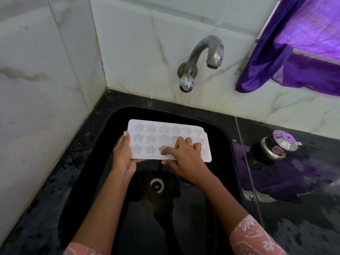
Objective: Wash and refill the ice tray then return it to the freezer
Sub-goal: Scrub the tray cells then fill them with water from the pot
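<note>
A white ice tray (158, 133) with star- and flower-shaped moulds is held level above the black sink (219, 137). My left hand (123, 155) grips its near left corner, thumb on top and fingers underneath. My right hand (184, 153) lies over the near right part of the tray, its fingertips pressing into the moulds and its thumb under the front edge. The steel tap (204, 56) stands on the tiled wall behind the sink, with no water running from its spout.
The sink drain (156, 184) lies below the tray. A wet black counter (294, 196) runs to the right, with a small steel lidded pot (277, 146) on it. Purple cloth (294, 52) hangs at the upper right. Tiled walls close the left and back.
</note>
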